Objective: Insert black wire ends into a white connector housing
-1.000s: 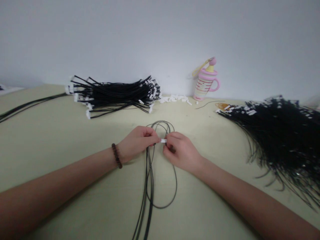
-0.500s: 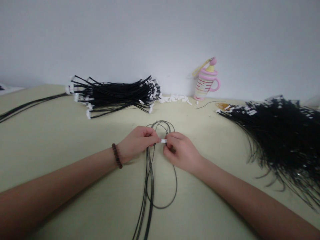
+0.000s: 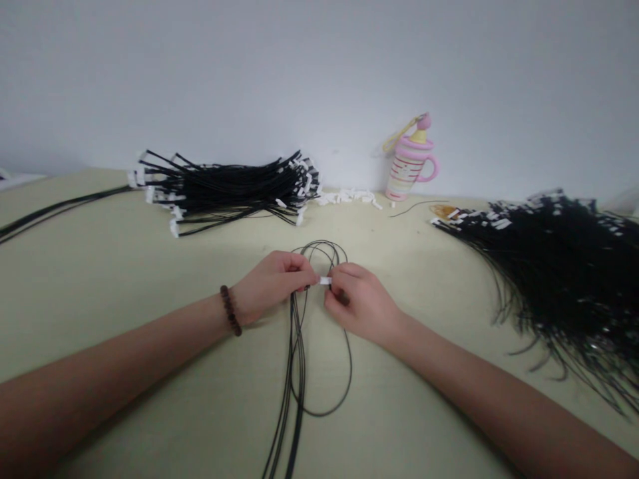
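Over the middle of the table, a small white connector shows between my two hands. My left hand, with a beaded bracelet at the wrist, is closed in a pinch on thin black wires, its fingertips at the connector's left end. My right hand pinches the connector's right end with thumb and curled fingers. The wires loop behind and below both hands, and several strands run down past the near edge of the picture. What lies inside each pinch is partly covered by the fingers.
Left of centre at the back lies a bundle of black cables with white ends. Loose white connectors are strewn along the wall beside a pink striped cup. A large heap of black wires covers the right side of the table.
Both hands hold nearly the same pose around the white connector. The whole view has shifted very slightly; nothing has been taken hold of or let go.
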A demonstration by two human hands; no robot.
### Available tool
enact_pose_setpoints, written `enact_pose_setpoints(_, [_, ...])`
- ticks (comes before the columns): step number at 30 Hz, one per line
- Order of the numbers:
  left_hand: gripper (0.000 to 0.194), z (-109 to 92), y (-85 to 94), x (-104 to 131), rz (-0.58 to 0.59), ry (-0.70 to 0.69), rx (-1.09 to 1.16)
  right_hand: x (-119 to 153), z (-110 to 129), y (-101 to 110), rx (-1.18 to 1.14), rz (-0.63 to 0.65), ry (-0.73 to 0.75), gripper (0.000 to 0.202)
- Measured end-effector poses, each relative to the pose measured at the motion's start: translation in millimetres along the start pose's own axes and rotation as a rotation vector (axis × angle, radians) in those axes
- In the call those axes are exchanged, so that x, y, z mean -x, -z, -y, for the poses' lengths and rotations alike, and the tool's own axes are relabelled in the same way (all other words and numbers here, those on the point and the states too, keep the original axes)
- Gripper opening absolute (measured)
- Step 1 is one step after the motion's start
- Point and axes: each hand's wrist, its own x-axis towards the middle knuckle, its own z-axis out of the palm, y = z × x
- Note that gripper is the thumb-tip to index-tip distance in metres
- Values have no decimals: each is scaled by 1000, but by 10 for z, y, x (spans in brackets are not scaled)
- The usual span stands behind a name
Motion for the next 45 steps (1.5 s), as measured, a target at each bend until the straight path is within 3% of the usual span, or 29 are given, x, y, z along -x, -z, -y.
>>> enact_pose_setpoints(8, [18, 5, -6, 16, -11, 18, 13, 6, -7, -9, 4, -17, 12, 15])
enact_pose_setpoints(15, [21, -29, 24, 5, -20, 79, 97, 33, -15, -10, -80, -276, 16, 12])
enact_pose_setpoints(23, [17, -26, 68, -28, -55, 158, 365, 42, -67, 21, -13, -404, -10, 17])
enact_pose_setpoints(26, [15, -28, 86, -48, -52, 148, 487, 23, -117, 19, -155, -313, -65, 19])
enact_pose_setpoints(31, [4, -95, 196, -67, -102, 118, 800, -13, -183, 25, -568, -143, -316, 24])
enact_pose_setpoints(35, [3, -182, 267, 13, -47, 99, 996, -40, -214, 61, -810, 81, -348, 27])
enact_pose_setpoints(38, [5, -221, 277, 108, 124, 41, 880, -51, -249, 79, -954, 125, -361, 24])
enact_pose_setpoints(42, [15, -238, 283, 162, 422, -23, 442, -61, -320, 110, -1180, -25, -386, 21])
enact_pose_setpoints(45, [15, -233, 261, 131, 472, -45, 153, -86, -395, 143, -1312, -123, -457, 26])
